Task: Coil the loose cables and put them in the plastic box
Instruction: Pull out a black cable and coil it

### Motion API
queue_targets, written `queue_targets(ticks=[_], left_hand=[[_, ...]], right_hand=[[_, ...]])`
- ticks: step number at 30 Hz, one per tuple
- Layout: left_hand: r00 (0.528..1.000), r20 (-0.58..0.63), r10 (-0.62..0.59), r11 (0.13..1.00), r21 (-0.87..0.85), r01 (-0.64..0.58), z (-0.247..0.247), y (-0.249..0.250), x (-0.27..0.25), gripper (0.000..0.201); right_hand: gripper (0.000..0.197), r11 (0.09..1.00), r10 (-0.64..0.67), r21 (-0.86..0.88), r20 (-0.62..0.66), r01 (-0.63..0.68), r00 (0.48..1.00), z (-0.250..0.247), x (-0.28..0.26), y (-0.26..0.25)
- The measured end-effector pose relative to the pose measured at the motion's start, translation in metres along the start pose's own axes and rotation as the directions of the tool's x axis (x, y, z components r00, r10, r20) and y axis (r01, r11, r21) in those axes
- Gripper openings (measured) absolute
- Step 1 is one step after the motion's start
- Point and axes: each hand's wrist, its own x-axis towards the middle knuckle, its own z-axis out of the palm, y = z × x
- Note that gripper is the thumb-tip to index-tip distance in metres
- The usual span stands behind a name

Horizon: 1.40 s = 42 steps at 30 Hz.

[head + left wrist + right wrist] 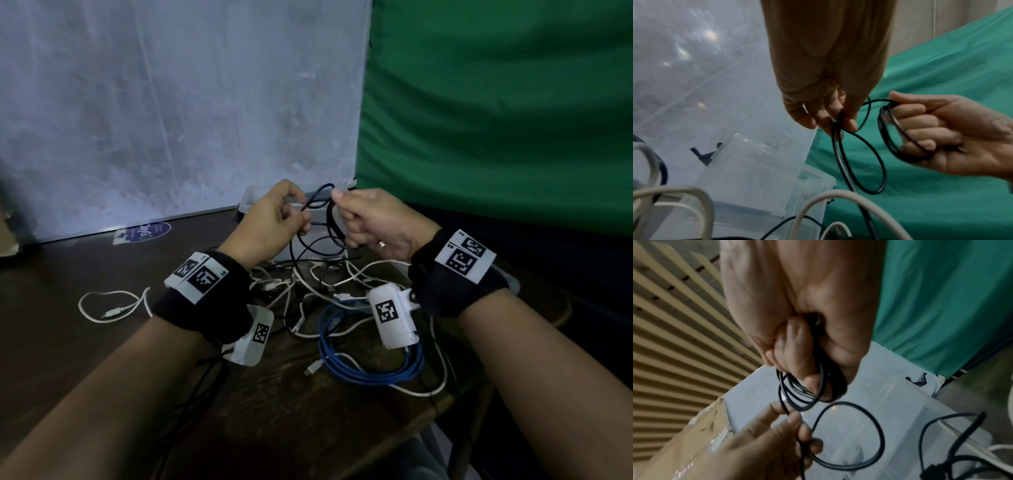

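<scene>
Black cable (pixel 320 219) hangs in the air between our hands, above the clear plastic box (pixel 764 172) at the back of the wooden table (pixel 102 342). Our right hand (pixel 373 222) is curled round several finished loops; our left hand (pixel 270 219) pinches the next loose loop just beside them. White cables (pixel 308 284) and a blue cable (pixel 363 370) lie tangled on the table below.

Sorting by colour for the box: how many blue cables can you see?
1: a blue cable lies in loose loops on the table, under the right wrist, tangled among white cables. More could be hidden in that pile.
</scene>
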Motion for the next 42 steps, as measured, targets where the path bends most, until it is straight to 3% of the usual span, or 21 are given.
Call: queue_targets(ticks=[3,7,12,14,16,18,20,22,24,26,30,34,36,39,42], left_hand=[[0.998,0.022,-0.055,0.998,0.034,0.054,-0.003,-0.009,0.001,0.016],[0.963,0.231,-0.140,0.958,0.276,0.073,-0.002,-0.011,-0.003,0.023],[0.803,0.484,-0.347,0.881,0.463,0.102,0.002,-0.008,-0.009,0.016],[0.775,0.510,-0.372,0.862,0.499,0.085,0.002,-0.008,-0.011,0.018],[0.821,0.457,-0.342,0.880,0.461,0.111,0.002,-0.008,-0.011,0.018],[0.923,0.302,-0.240,0.923,0.364,0.120,0.003,-0.010,-0.010,0.009],[0.987,0.117,-0.107,0.970,0.232,0.078,0.003,-0.009,-0.009,0.003],[0.999,-0.032,-0.037,0.988,0.151,0.041,0.003,-0.005,-0.006,0.007],[0.993,-0.114,-0.019,0.981,0.189,0.041,0.001,-0.002,-0.002,0.009],[0.997,-0.066,-0.034,0.962,0.267,0.050,0.001,-0.005,0.000,0.010],[0.979,0.185,-0.084,0.872,0.489,-0.017,0.003,-0.013,-0.004,0.013],[0.921,0.382,-0.076,0.875,0.469,-0.122,0.005,-0.009,-0.009,0.019],[0.909,0.413,-0.056,0.887,0.439,-0.145,0.003,-0.007,-0.008,0.018],[0.917,0.398,-0.038,0.908,0.397,-0.135,-0.003,-0.004,-0.006,0.017],[0.942,0.335,0.005,0.948,0.297,-0.110,-0.009,0.006,-0.006,0.008]], right_hand=[[0.043,0.974,-0.057,0.214,-0.077,0.072,0.995,-0.004,-0.003,-0.011],[0.038,0.872,-0.072,0.463,-0.208,0.163,0.976,-0.009,0.001,-0.021],[0.033,0.768,-0.046,0.588,-0.345,0.254,0.937,-0.020,0.002,-0.024],[0.032,0.750,-0.037,0.600,-0.380,0.277,0.924,-0.024,0.001,-0.024],[0.031,0.754,-0.032,0.594,-0.391,0.279,0.920,-0.028,0.001,-0.022],[0.032,0.779,-0.046,0.570,-0.362,0.260,0.931,-0.028,0.000,-0.021],[0.034,0.827,-0.052,0.516,-0.328,0.225,0.943,-0.025,0.000,-0.019],[0.036,0.874,-0.056,0.447,-0.297,0.190,0.953,-0.021,-0.001,-0.016],[0.038,0.885,-0.055,0.431,-0.281,0.177,0.958,-0.015,-0.001,-0.014],[0.040,0.860,-0.039,0.474,-0.307,0.189,0.951,-0.012,-0.001,-0.015],[0.039,0.755,-0.002,0.604,-0.390,0.258,0.921,-0.015,-0.001,-0.025],[0.037,0.627,-0.063,0.689,-0.420,0.363,0.906,-0.019,0.003,-0.027],[0.034,0.673,-0.062,0.637,-0.458,0.376,0.887,-0.020,0.006,-0.024],[0.028,0.815,-0.085,0.446,-0.539,0.370,0.838,-0.022,0.011,-0.017],[0.025,0.965,-0.167,0.071,-0.572,0.252,0.803,-0.023,0.018,-0.007]])
